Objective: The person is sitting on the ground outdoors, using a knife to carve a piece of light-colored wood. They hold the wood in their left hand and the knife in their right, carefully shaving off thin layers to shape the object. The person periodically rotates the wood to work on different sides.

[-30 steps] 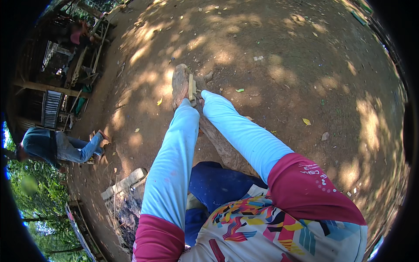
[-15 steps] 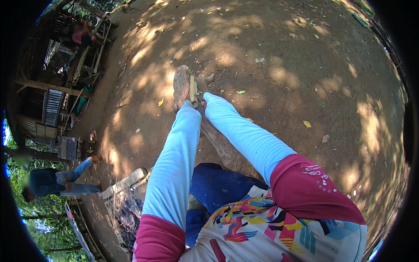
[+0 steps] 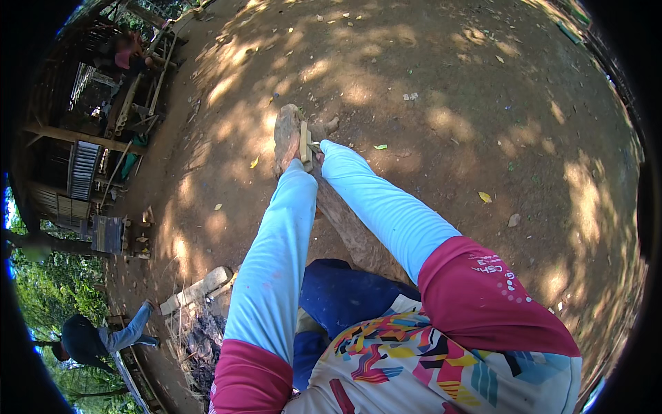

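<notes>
Both grips, left hand [image 3: 298, 165] and right hand [image 3: 328, 149], clenched around a pale wooden stick [image 3: 303, 141] against the log's [image 3: 286, 131] far end (work apparently midway, stick unsplit).

Long weathered wooden log [image 3: 345, 221] on dirt ground [image 3: 469, 103]; thin pale wood strip [image 3: 303, 141] on log's far end; open-sided timber shed [image 3: 83, 138] far left; second person [image 3: 96, 338] lower left.

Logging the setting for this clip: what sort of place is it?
Probably a rural outdoor work yard: bare dirt ground under tree shade, an open wooden shed at the left, and a log that both hands work at.
</notes>
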### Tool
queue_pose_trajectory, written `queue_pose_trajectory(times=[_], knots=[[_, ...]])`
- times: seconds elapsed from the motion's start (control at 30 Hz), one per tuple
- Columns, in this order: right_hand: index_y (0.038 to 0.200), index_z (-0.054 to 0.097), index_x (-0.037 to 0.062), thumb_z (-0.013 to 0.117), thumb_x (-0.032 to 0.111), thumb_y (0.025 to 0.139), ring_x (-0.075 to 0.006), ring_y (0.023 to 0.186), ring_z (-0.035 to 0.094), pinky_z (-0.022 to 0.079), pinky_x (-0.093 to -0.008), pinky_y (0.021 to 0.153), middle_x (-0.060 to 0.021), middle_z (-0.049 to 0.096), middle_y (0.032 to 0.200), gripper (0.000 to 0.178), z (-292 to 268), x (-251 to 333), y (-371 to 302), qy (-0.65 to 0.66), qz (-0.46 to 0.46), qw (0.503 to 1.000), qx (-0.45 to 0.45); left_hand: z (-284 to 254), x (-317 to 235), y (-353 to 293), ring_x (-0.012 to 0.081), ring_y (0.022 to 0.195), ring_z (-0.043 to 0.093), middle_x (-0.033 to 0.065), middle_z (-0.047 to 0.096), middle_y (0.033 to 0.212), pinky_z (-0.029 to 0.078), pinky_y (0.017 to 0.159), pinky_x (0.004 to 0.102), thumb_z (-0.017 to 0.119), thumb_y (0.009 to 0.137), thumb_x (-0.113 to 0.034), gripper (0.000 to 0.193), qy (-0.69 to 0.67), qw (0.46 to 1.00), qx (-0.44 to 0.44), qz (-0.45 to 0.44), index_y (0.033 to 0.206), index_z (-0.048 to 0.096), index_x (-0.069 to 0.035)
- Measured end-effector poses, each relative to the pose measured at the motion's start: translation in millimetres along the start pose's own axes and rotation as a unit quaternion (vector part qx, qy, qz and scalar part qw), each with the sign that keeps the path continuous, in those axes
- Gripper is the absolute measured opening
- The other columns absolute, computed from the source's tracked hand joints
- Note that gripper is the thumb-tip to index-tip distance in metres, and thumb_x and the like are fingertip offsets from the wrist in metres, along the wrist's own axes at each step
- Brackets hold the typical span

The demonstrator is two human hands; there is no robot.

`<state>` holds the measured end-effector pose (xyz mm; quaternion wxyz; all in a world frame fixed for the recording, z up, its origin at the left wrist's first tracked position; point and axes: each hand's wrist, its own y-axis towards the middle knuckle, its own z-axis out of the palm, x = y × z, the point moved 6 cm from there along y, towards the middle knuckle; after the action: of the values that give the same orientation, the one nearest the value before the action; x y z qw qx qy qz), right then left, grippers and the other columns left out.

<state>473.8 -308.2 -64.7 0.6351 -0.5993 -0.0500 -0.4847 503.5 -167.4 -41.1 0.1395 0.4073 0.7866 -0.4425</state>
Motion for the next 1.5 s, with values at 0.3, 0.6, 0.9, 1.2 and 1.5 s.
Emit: queue_pose_trajectory(times=[0.3, 0.6, 0.9, 1.2, 1.5], knots=[[0.108, 0.065, 0.0037, 0.051, 0.029, 0.095, -0.0152, 0.09, 0.06, 0.046, -0.0261, 0.079, -0.0066, 0.067, 0.103, 0.031, 2, -1, 40, -0.068, -0.014, 0.997, 0.023, 10, -3, 38, 0.0264, 0.108, 0.06, 0.0157, 0.061, 0.126, 0.045, 0.093, 0.0352, 0.037, 0.102, -0.029, 0.035, 0.22, 0.965, 0.016, 0.142, 0.126, 0.054, -0.011], [0.119, 0.06, 0.0048, 0.048, 0.028, 0.098, -0.0209, 0.096, 0.061, 0.046, -0.0348, 0.087, -0.0104, 0.066, 0.107, 0.034, 5, 17, 21, -0.068, 0.0, 0.998, 0.011, -12, -24, -47, 0.0254, 0.111, 0.06, 0.0153, 0.061, 0.127, 0.046, 0.094, 0.037, 0.042, 0.1, -0.028, 0.035, 0.347, 0.919, 0.005, 0.188, 0.127, 0.054, -0.011], [0.106, 0.068, 0.0083, 0.04, 0.039, 0.099, -0.0253, 0.097, 0.06, 0.043, -0.0381, 0.092, -0.0127, 0.066, 0.112, 0.042, 4, 7, 122, -0.18, -0.096, 0.979, -0.01, 4, -3, 19, 0.0256, 0.113, 0.06, 0.015, 0.058, 0.134, 0.046, 0.092, 0.0385, 0.046, 0.091, -0.047, 0.058, 0.128, 0.992, 0.004, -0.005, 0.13, 0.06, -0.006], [0.102, 0.067, 0.0078, 0.045, 0.036, 0.097, -0.0214, 0.092, 0.06, 0.042, -0.0332, 0.088, -0.0115, 0.067, 0.101, 0.036, 20, 16, 98, -0.122, -0.002, 0.993, -0.001, -11, -2, 40, 0.0252, 0.105, 0.06, 0.0161, 0.063, 0.122, 0.045, 0.089, 0.0378, 0.053, 0.088, -0.047, 0.054, 0.165, 0.984, -0.028, 0.063, 0.122, 0.065, -0.006], [0.111, 0.059, 0.0051, 0.056, 0.018, 0.096, -0.0328, 0.085, 0.058, 0.046, -0.0411, 0.086, -0.0187, 0.066, 0.105, 0.02, -13, 6, 13, -0.42, -0.268, 0.867, 0.014, -17, -3, -12, 0.0259, 0.104, 0.06, 0.0175, 0.063, 0.123, 0.044, 0.091, 0.0363, 0.042, 0.096, -0.051, 0.056, 0.152, 0.987, -0.027, 0.035, 0.122, 0.065, -0.007]])
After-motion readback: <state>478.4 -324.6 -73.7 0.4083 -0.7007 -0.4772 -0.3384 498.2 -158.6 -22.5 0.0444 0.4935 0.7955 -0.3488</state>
